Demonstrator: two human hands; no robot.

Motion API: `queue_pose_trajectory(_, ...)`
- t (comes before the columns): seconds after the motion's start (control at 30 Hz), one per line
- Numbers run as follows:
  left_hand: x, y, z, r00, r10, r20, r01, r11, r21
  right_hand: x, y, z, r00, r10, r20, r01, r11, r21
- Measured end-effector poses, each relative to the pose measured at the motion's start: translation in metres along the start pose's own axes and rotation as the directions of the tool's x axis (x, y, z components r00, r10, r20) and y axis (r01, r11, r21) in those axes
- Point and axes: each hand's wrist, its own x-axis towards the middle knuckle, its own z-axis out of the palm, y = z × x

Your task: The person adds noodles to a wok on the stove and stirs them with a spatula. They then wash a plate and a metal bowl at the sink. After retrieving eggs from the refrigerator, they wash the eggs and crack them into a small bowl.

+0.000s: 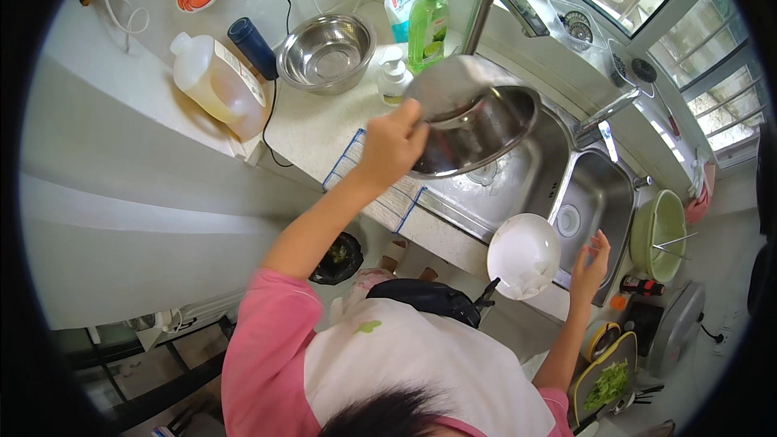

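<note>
My left hand (393, 144) grips the edge of a blurred pale grey bowl (448, 86), tilted above the sink. Right under it, a stainless steel basin (485, 133) leans at the left part of the double sink (528, 185); whether my fingers also touch its rim is hidden. At the sink's front edge sits a white bowl (516, 249) with some translucent scraps inside. My right hand (590, 264) is beside that bowl, over the smaller sink compartment (592, 194), fingers apart and holding nothing. A blue-edged cloth (391, 200) lies on the counter to the left.
Behind my left hand stand a steel colander (328, 54), a pump bottle (393, 77) and green dish soap (427, 30). A faucet (479, 18) rises behind the sink. To the right are a green tub (643, 233) and a board with chopped greens (607, 385).
</note>
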Motion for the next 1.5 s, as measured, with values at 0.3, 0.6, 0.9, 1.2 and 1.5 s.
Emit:
queue_pose_trajectory(0.3,0.063,-0.102,-0.162,0.587,-0.796,-0.151,0.449,0.474,-0.758,-0.040,-0.002,-0.001,0.994,0.110,-0.024,-0.110,0.994,-0.005)
queue_pose_trajectory(0.6,0.085,-0.235,-0.144,0.539,-0.708,-0.455,0.571,0.705,-0.421,-0.075,-0.010,0.000,0.984,0.172,-0.053,-0.171,0.985,0.022)
queue_pose_trajectory(0.9,0.097,-0.309,-0.118,0.597,-0.650,-0.471,0.610,0.749,-0.260,-0.104,-0.009,-0.007,0.972,0.235,-0.021,-0.236,0.971,-0.043)
queue_pose_trajectory(1.2,0.109,-0.293,-0.137,0.637,-0.707,-0.307,0.767,0.622,0.158,-0.137,0.027,0.027,0.834,0.551,0.006,-0.551,0.834,-0.036)
queue_pose_trajectory(1.5,0.111,-0.280,-0.177,0.569,-0.819,0.067,0.730,0.541,0.416,-0.148,0.056,0.085,0.606,0.751,0.262,-0.769,0.468,0.435)
